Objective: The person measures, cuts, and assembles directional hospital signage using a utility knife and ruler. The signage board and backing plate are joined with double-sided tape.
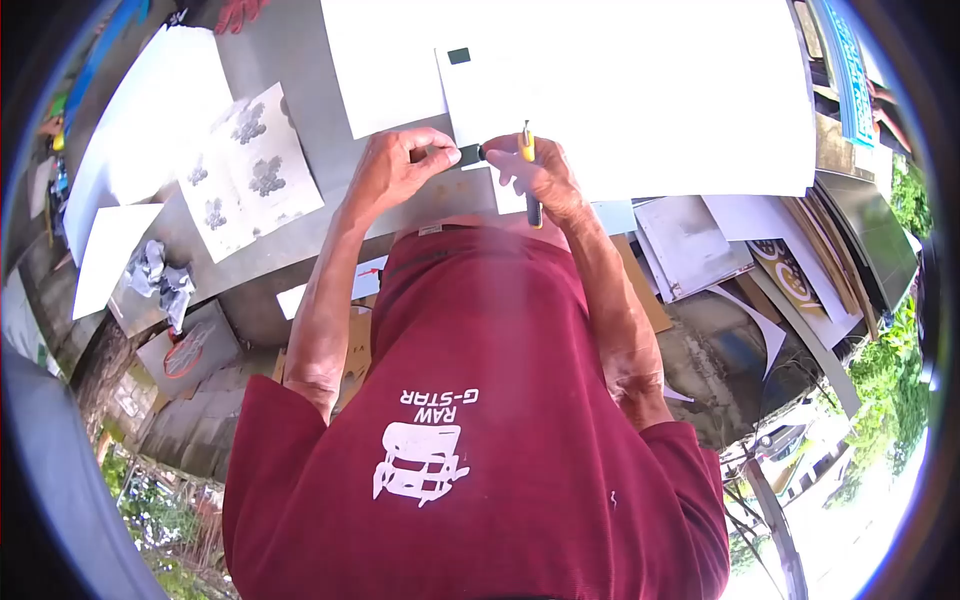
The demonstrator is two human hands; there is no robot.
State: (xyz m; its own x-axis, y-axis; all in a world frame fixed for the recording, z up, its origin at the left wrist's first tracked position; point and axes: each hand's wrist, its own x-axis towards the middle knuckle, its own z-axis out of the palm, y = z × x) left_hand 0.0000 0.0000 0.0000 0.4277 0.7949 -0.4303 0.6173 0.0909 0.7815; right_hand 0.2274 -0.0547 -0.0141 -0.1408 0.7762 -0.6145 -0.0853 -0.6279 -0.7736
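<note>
Between my two hands is a small dark flat piece (pixel 469 155), held over the near edge of a white sheet (pixel 640 110). My left hand (pixel 402 168) is closed, pinching the piece's left end between thumb and fingertips. A yellow and dark utility knife (pixel 527 145) is in my right hand (pixel 540 175), tip pointing away from me and dark end toward my body. The right fingertips are at the piece's other end; whether they grip it is hard to tell. Farther off, a small dark rectangle (pixel 459 56) lies on the white surface.
Left on the grey table (pixel 300 65) lies a sheet with dark printed clusters (pixel 265 175), beside more white sheets and crumpled grey plastic (pixel 160 280). A red glove (pixel 238 13) rests at the far edge. Boards and panels (pixel 690 245) are stacked at right.
</note>
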